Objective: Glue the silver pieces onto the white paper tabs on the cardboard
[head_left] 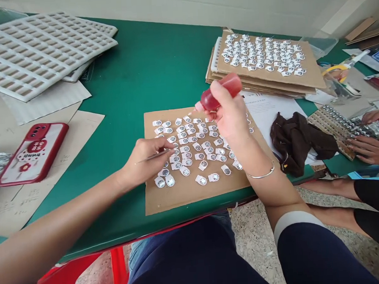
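Observation:
My right hand (231,114) grips a small red squeeze bottle (221,91), tilted so that its pale nozzle points down and left at the far rows of pieces. My left hand (150,158) pinches a thin metal tool (146,159), like tweezers or a needle, beside the left rows. Beneath both hands lies a brown cardboard sheet (176,198). On it sit many small white tabs, each with a round silvery piece (203,180), set in uneven rows. My right forearm and hand hide some of the pieces on the right side.
A stack of cardboard sheets (313,74) with similar pieces stands at the back right. White gridded trays (45,48) and a red-cased phone (36,154) lie left. A dark brown cloth (289,141) is at right, near another person's hands (372,149). The green table's (135,77) front edge is close.

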The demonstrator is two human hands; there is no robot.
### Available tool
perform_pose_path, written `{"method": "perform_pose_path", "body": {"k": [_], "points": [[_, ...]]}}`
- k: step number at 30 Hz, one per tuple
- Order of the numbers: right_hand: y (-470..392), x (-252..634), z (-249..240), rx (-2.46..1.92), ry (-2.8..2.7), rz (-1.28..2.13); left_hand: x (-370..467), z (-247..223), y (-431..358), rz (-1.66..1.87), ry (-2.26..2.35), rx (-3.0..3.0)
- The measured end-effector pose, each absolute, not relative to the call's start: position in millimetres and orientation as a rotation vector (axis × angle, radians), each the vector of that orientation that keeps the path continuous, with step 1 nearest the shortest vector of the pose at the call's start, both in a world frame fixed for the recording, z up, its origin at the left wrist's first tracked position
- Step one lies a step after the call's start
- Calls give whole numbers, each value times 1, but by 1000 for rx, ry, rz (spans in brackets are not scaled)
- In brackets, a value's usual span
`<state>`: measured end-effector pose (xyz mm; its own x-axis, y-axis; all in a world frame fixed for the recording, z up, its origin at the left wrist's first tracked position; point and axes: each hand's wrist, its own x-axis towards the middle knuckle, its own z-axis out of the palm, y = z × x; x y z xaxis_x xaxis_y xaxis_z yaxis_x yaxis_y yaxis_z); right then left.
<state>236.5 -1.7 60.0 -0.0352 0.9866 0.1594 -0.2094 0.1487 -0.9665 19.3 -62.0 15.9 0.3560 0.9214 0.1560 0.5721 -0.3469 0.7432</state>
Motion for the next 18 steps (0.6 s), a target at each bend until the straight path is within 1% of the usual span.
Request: {"method": "perform_pose_path", "body": {"k": [4, 7, 13, 18], "points": [[-4, 233, 42, -978, -1220, 1239, 34, 6, -60, 739, 1138, 2205], [-7, 233, 35, -1018, -1223, 1160, 38, -1, -58, 733, 1113, 2262], [-9, 233, 34, -1075, -1232, 1028, 33, -9, -59, 755, 1108, 2321], [-13, 227, 34, -1057, -1239, 1034, 32, -10, -59, 732, 1042, 2353]]}}
